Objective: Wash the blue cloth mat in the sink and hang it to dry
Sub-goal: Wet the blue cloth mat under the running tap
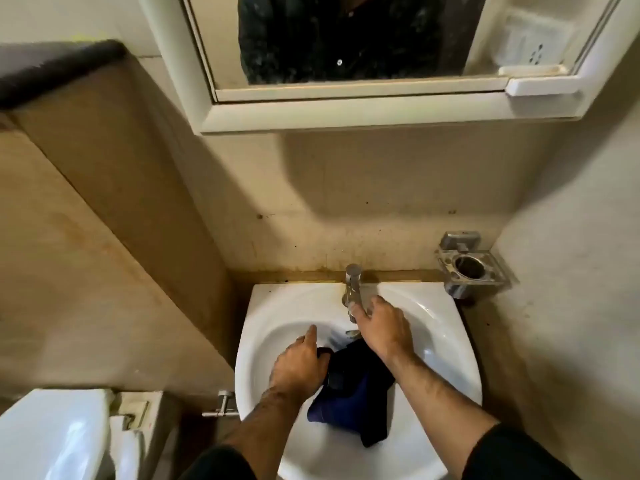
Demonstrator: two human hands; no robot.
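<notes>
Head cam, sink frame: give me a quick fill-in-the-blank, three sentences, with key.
1. The blue cloth mat lies bunched inside the white ____.
2. The right hand reaches to the metal ____ at the back of the basin.
3. The left hand holds the ____.

Missing words: sink; tap; mat

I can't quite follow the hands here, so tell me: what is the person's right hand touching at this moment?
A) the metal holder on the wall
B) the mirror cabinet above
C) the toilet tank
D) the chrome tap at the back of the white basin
D: the right hand has its fingers on the chrome tap, while the left hand holds the dark blue cloth mat in the white ceramic basin.
</notes>
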